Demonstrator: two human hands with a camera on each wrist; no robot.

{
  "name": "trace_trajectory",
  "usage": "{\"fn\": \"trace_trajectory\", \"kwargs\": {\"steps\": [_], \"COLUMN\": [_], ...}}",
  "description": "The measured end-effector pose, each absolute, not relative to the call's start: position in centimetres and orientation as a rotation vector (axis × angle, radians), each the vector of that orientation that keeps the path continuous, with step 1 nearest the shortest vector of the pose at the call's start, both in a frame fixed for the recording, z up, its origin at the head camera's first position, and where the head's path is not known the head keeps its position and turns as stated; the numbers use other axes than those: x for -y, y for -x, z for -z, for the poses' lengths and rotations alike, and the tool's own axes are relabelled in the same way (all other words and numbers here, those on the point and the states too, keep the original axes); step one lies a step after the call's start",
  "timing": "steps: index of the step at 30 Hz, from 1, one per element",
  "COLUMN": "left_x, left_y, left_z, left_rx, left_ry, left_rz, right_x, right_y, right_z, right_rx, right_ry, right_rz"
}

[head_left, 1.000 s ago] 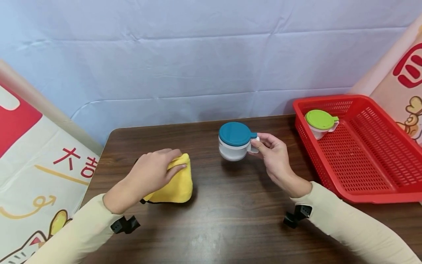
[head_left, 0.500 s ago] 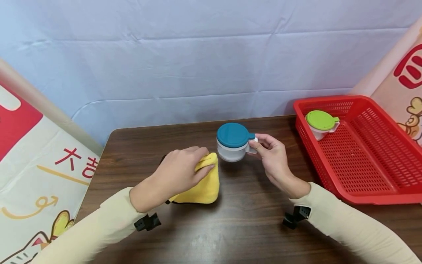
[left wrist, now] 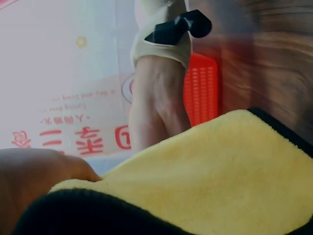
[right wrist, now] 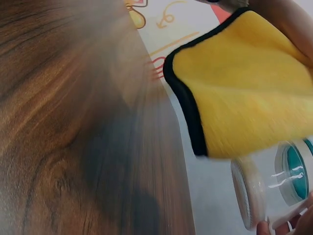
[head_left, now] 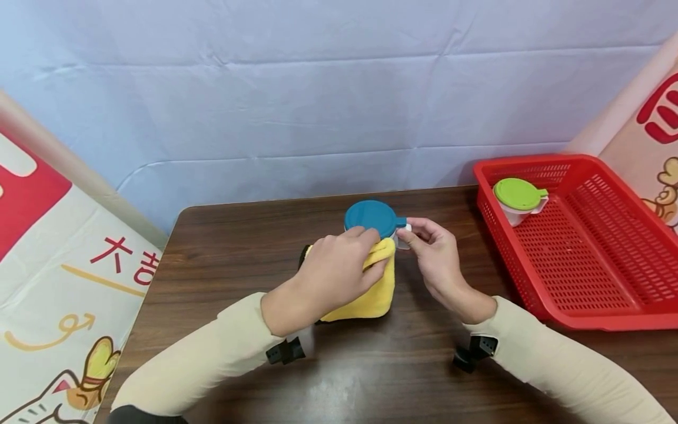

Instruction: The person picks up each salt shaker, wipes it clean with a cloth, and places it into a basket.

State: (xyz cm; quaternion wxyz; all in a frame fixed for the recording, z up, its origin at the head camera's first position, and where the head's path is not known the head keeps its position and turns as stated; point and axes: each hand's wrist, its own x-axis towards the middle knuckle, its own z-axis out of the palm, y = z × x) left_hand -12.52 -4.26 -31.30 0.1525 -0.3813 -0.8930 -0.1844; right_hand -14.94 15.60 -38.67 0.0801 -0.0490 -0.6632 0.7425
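Note:
My right hand (head_left: 436,259) pinches the handle of a seasoning jar (head_left: 371,217) with a blue lid and a clear body. The jar is upright, raised over the table. A yellow cloth (head_left: 380,291) with black edging is gripped in my left hand (head_left: 333,268). In the head view the cloth and left hand overlap the front of the jar, hiding most of its body. The right wrist view shows the cloth (right wrist: 244,83) right at the clear jar body (right wrist: 249,191). Yellow fabric (left wrist: 220,161) fills the lower part of the left wrist view.
A red plastic basket (head_left: 577,253) stands on the right of the brown wooden table (head_left: 228,235). Inside its far left corner sits a similar jar with a green lid (head_left: 518,194). A pale cloth backdrop (head_left: 318,94) hangs behind the table.
My left hand has carried the yellow cloth rightward, from apart from the jar to in front of it. My right hand and the jar have shifted slightly left.

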Motion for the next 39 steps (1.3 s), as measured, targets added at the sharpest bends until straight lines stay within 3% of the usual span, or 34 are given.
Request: {"fn": "trace_trajectory", "kwargs": {"steps": [25,39], "left_x": [-0.4,-0.8], "left_y": [12.8,12.7], "left_z": [32.8,32.7], "left_rx": [2.418,2.383], "left_ry": [0.773,0.736], "left_rz": [0.150,0.069], "right_x": [-15.0,-15.1], "right_y": [13.9,13.7], "right_z": [38.5,38.4], "right_rx": [1.977,1.919], "right_ry": [0.137,0.116], "right_rz": [-2.172,-2.207]}}
